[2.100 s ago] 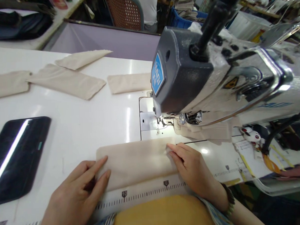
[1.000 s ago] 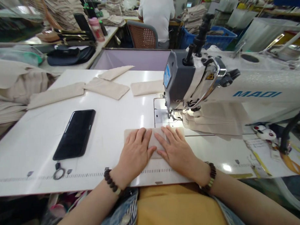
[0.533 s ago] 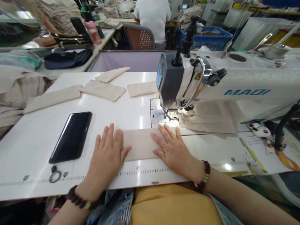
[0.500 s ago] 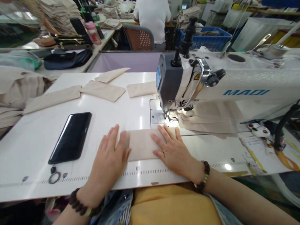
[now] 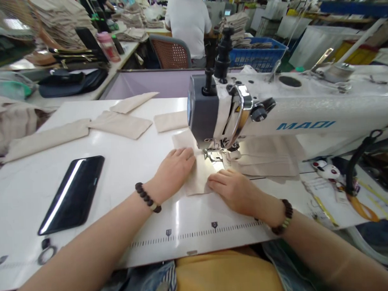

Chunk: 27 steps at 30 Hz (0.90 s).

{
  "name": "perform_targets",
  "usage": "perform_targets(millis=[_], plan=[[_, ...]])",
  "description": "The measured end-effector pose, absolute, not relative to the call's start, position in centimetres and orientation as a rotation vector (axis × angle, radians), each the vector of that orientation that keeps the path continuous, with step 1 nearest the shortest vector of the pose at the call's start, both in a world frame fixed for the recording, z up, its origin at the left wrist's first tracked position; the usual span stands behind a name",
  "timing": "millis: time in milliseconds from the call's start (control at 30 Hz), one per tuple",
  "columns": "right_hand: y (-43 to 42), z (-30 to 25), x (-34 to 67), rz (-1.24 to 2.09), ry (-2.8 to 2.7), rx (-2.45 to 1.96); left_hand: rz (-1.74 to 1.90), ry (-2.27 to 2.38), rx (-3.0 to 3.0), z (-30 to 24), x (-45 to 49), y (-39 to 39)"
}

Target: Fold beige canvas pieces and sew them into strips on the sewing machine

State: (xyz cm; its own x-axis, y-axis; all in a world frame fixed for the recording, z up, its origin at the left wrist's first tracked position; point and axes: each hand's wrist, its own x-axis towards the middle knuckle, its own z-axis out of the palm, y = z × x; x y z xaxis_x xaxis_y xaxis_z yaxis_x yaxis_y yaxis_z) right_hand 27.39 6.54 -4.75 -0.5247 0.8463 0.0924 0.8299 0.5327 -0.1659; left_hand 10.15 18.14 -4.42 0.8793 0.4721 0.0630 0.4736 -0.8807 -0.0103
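A beige fabric piece [image 5: 199,179] lies slantwise on the table, its far part beside the presser foot [image 5: 216,156] of the sewing machine [image 5: 256,111]. On the fabric's left edge rests my left hand [image 5: 175,169], palm down, its bent fingers close together and pressing the cloth. My right hand [image 5: 236,190] is closed on the near right corner, just in front of the foot; its fingertips are partly hidden. Several stacked beige pieces [image 5: 267,160] lie under the machine arm, right of the needle.
Left of my arm lie a black phone [image 5: 73,194] and a small ring [image 5: 46,254]. Loose beige strips [image 5: 121,124] are spread along the table's far side. Small items, including a white figure [image 5: 329,168], lie at the right. Beyond are a chair [image 5: 171,53], a seated person [image 5: 189,27] and a blue crate [image 5: 257,56].
The fabric has turned from lying crosswise to slantwise and moved up to the presser foot. My spread hands have drawn their fingers together. The camera view has shifted a little.
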Motion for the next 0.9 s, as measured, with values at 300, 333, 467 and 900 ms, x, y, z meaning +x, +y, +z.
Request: perform_targets(millis=[300,333,467,900], plan=[[8.2,-6.6,29.4,-0.015,-2.495,-1.285,-0.304,-0.712,-3.077,-5.6,11.8,17.4],[8.2,-6.6,29.4,-0.029,-2.460,-1.333,-0.308,-0.709,-3.079,-5.7,11.7,17.6],[8.4,-6.6,29.3,-0.007,-2.433,-1.418,-0.296,-0.729,-3.078,-5.9,11.7,18.2],[8.8,-6.5,29.0,-0.030,-2.389,-1.476,-0.324,-0.732,-3.081,-6.1,11.8,19.0]])
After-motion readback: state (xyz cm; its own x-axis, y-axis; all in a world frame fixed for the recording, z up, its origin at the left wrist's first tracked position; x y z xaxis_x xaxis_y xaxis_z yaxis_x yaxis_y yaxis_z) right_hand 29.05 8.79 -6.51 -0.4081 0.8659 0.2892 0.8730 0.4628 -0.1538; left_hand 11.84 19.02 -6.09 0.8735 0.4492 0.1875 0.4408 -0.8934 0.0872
